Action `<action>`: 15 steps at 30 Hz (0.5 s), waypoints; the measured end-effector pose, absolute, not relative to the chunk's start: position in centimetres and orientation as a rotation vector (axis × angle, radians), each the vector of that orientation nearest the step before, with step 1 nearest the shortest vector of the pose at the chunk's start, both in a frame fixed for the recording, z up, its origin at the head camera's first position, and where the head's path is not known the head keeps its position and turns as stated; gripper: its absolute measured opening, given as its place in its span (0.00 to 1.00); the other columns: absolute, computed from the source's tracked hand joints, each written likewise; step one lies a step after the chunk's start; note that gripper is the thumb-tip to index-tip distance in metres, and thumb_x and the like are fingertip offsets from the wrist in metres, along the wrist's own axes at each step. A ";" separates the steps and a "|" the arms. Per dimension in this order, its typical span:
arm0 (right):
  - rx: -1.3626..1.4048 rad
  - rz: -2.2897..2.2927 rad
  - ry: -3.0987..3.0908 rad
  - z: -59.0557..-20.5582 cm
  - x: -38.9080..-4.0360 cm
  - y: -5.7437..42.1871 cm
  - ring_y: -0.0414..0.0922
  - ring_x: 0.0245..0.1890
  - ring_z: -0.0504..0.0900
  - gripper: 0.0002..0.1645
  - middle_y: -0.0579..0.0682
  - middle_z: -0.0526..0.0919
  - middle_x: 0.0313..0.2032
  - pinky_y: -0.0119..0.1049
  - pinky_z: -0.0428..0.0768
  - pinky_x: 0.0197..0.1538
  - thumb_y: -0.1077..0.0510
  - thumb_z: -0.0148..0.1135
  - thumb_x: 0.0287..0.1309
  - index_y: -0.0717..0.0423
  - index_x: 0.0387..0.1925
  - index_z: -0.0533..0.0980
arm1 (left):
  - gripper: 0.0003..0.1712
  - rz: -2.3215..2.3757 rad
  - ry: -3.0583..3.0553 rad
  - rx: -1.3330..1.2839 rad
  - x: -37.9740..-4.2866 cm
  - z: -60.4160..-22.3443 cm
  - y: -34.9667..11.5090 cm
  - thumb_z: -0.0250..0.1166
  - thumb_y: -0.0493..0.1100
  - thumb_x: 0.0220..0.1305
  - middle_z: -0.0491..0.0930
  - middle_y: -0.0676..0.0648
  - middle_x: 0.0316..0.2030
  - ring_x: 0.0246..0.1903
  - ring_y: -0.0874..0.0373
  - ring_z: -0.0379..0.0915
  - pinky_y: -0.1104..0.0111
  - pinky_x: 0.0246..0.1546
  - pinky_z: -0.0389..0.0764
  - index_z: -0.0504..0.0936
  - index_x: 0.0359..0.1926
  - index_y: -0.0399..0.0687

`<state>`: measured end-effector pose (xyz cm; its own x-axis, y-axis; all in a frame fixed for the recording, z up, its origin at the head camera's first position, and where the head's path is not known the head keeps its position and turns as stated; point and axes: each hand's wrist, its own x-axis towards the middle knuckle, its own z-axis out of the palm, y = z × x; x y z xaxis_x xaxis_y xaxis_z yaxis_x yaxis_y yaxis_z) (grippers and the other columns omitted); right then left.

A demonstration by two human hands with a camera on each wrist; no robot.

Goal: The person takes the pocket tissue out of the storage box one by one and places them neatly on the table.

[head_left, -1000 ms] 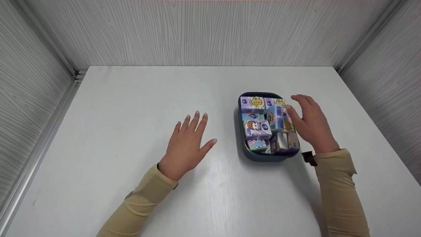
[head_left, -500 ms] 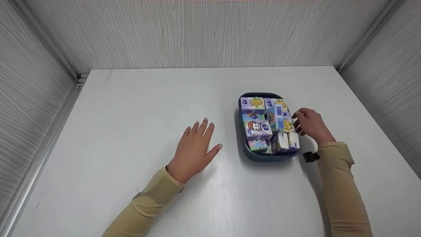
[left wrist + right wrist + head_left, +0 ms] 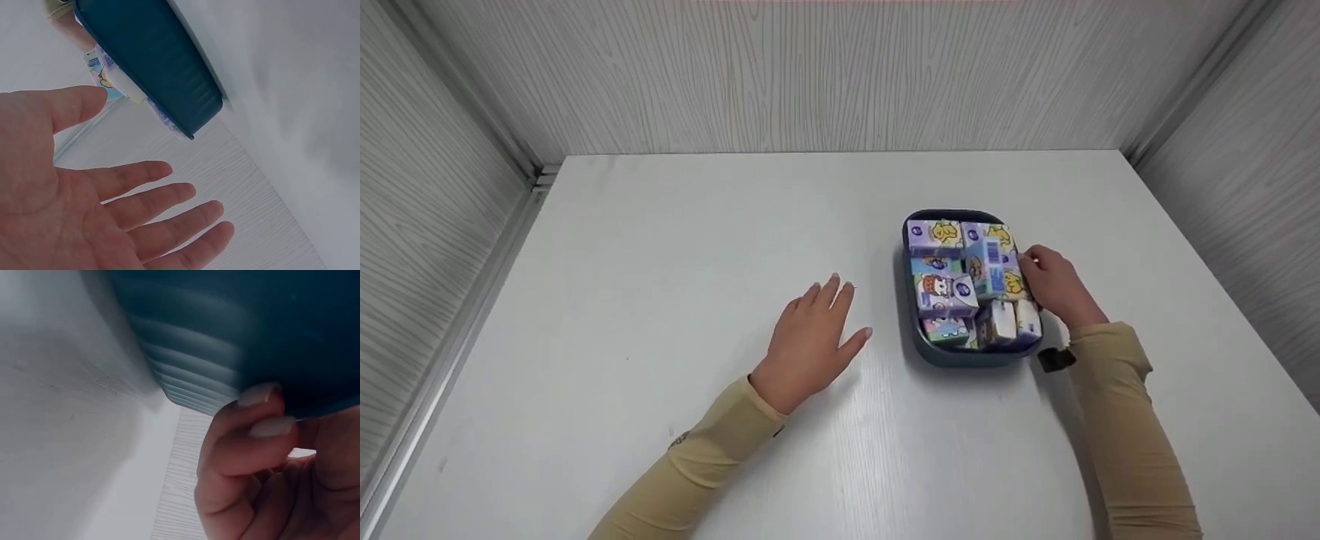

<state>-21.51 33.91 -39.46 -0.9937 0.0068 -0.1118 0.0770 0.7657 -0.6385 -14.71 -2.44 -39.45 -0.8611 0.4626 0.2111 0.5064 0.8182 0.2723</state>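
Observation:
A dark teal plastic basket (image 3: pixel 969 360) with rounded corners stands on the table, right of centre. Several small cartoon-printed packs, which look like pocket tissues, fill it; a blue pack (image 3: pixel 990 268) with a barcode leans on top. My right hand (image 3: pixel 1060 286) grips the basket's right rim. In the right wrist view its curled fingers (image 3: pixel 247 450) press the ribbed outer wall (image 3: pixel 185 349) from below the rim. My left hand (image 3: pixel 808 343) hovers left of the basket, fingers straight and spread, holding nothing. The left wrist view shows its palm (image 3: pixel 67 219) facing the basket's side (image 3: pixel 152 62).
The white tabletop (image 3: pixel 660 225) spreads around the basket. A pale wood-grain panel (image 3: pixel 825 75) rises behind it, with similar side panels at left (image 3: pixel 412 187) and right (image 3: pixel 1245 165).
My right hand has come down from above the basket's right side and now grips the rim. My left hand has drifted slightly right and nearer me. The basket has hardly moved.

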 end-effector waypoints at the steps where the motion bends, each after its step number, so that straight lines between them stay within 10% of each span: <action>1: 0.072 -1.041 2.849 -39.5 -21.5 33.9 0.44 0.20 0.72 0.24 0.58 0.74 0.31 0.37 0.73 0.21 0.47 0.36 0.74 0.64 0.46 0.69 | 0.37 -0.502 -2.867 -0.768 -14.8 -39.6 -2.3 0.53 0.59 0.69 0.63 0.37 0.66 0.63 0.41 0.62 0.51 0.60 0.66 0.64 0.67 0.38; 15: 0.081 -1.077 2.809 -39.7 -21.7 34.2 0.43 0.21 0.70 0.24 0.57 0.73 0.31 0.37 0.72 0.23 0.46 0.36 0.73 0.64 0.45 0.69 | 0.43 -0.923 -2.622 -0.993 -17.3 -38.1 2.6 0.63 0.60 0.61 0.65 0.42 0.65 0.64 0.52 0.61 0.60 0.63 0.63 0.62 0.68 0.40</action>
<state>-21.72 34.23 -39.69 -0.9899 0.0032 -0.1418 0.0971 0.7436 -0.6615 -17.31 2.60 -38.12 -0.7579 0.5334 0.3756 0.6511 0.5818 0.4874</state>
